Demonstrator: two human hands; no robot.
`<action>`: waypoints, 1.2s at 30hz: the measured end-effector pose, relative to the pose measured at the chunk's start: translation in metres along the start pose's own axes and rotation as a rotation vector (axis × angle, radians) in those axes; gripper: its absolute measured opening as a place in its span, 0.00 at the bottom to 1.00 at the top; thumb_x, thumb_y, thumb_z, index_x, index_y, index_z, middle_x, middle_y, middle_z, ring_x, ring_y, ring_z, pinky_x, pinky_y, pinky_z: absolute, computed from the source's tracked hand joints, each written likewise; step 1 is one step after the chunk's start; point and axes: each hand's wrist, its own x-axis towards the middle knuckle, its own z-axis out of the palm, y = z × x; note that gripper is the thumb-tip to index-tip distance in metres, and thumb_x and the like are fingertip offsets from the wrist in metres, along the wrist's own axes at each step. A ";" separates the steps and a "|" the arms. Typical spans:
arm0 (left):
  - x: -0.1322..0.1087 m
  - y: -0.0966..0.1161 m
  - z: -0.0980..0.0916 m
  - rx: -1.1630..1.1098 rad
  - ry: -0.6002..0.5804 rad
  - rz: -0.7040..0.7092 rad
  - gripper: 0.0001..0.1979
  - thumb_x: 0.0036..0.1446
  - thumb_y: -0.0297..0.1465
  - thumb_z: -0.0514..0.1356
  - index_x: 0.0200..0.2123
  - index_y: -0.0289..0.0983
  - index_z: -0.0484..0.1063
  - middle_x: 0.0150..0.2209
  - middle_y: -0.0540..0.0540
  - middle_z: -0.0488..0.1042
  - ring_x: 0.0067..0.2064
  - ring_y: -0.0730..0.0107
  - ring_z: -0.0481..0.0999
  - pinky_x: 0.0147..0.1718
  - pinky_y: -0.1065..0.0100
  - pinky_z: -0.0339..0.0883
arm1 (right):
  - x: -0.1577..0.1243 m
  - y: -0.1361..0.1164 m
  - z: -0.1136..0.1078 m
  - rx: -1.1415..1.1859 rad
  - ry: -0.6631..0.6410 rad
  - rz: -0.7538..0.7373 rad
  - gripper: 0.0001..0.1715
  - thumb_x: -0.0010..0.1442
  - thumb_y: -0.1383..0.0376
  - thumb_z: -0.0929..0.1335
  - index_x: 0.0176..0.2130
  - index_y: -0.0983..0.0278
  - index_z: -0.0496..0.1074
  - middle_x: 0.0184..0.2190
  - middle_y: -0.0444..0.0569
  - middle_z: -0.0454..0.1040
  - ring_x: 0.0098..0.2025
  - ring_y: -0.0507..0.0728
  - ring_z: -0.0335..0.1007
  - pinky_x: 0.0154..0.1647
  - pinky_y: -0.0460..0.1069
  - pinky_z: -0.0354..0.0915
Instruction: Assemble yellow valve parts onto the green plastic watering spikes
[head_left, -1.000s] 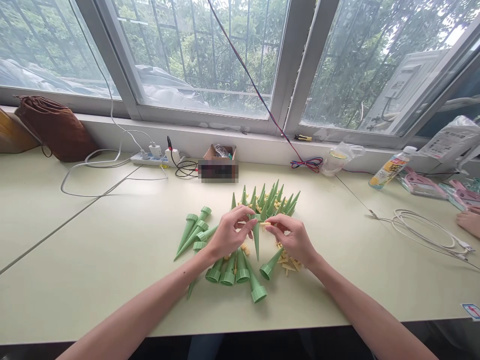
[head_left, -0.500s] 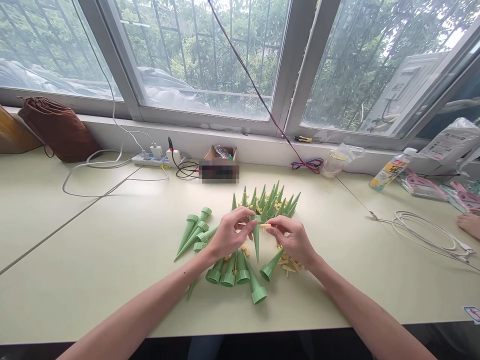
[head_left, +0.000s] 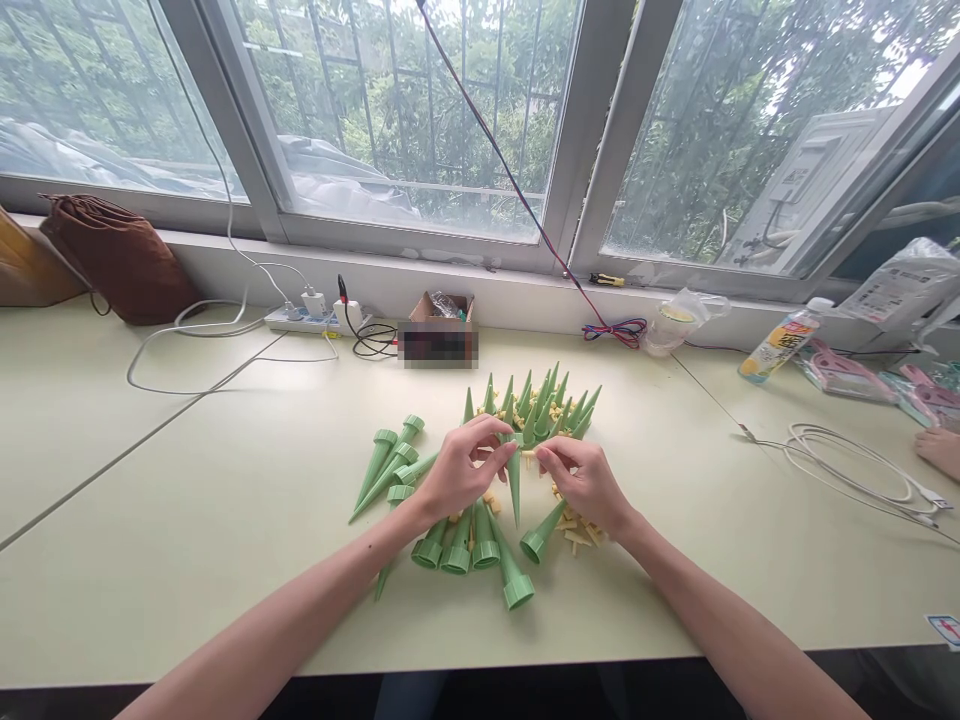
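My left hand (head_left: 459, 466) pinches the wide top of a green plastic cone spike (head_left: 514, 487), which hangs point down over the table. My right hand (head_left: 583, 482) pinches a small yellow plastic piece (head_left: 529, 453) and holds it against the side of the spike's top. Behind the hands several green spikes (head_left: 541, 404) lie in a bunch with their points away from me. More green spikes (head_left: 390, 462) lie to the left and below the hands (head_left: 480, 545). Loose yellow pieces (head_left: 574, 533) lie under my right wrist.
The pale green table (head_left: 187, 500) runs along a window sill. A brown bag (head_left: 120, 260), a power strip (head_left: 304, 318) with cables and a small cardboard box (head_left: 442, 318) stand at the back. A white cable (head_left: 847, 465), a bottle (head_left: 780, 340) and another person's hand (head_left: 937, 447) are at right.
The yellow piece in my right hand has moved left and closed up against the spike's top. Both hands otherwise stay where they were.
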 end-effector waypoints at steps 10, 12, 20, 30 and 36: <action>0.000 -0.001 0.001 0.002 0.006 0.005 0.08 0.65 0.34 0.58 0.40 0.35 0.70 0.37 0.47 0.68 0.28 0.76 0.76 0.25 0.74 0.74 | 0.000 -0.004 0.000 0.016 -0.013 -0.003 0.11 0.66 0.59 0.66 0.38 0.64 0.72 0.29 0.47 0.74 0.26 0.53 0.66 0.26 0.48 0.63; 0.000 -0.001 0.001 0.010 0.001 0.008 0.08 0.65 0.35 0.58 0.40 0.35 0.70 0.37 0.47 0.68 0.28 0.76 0.76 0.25 0.73 0.74 | 0.000 -0.004 0.000 0.013 -0.024 0.008 0.13 0.67 0.58 0.65 0.36 0.64 0.72 0.29 0.48 0.74 0.27 0.53 0.67 0.27 0.48 0.64; 0.000 0.000 0.001 -0.001 0.013 0.010 0.10 0.64 0.37 0.59 0.39 0.35 0.70 0.37 0.46 0.69 0.28 0.74 0.76 0.25 0.72 0.76 | 0.000 -0.004 0.000 0.008 -0.017 0.027 0.18 0.69 0.56 0.63 0.32 0.64 0.71 0.25 0.46 0.71 0.23 0.52 0.62 0.24 0.48 0.60; 0.000 0.001 0.001 0.023 0.000 0.007 0.08 0.64 0.35 0.59 0.40 0.34 0.71 0.37 0.46 0.69 0.29 0.75 0.76 0.27 0.71 0.75 | 0.000 -0.005 0.000 0.030 -0.038 0.021 0.14 0.67 0.57 0.65 0.36 0.64 0.72 0.27 0.47 0.72 0.25 0.53 0.65 0.26 0.48 0.62; 0.000 0.000 0.000 0.025 0.000 0.007 0.09 0.65 0.35 0.58 0.40 0.35 0.70 0.38 0.46 0.68 0.30 0.74 0.76 0.27 0.72 0.76 | 0.001 -0.004 0.000 0.028 -0.033 0.037 0.19 0.69 0.54 0.63 0.33 0.63 0.72 0.24 0.45 0.71 0.23 0.52 0.62 0.23 0.47 0.60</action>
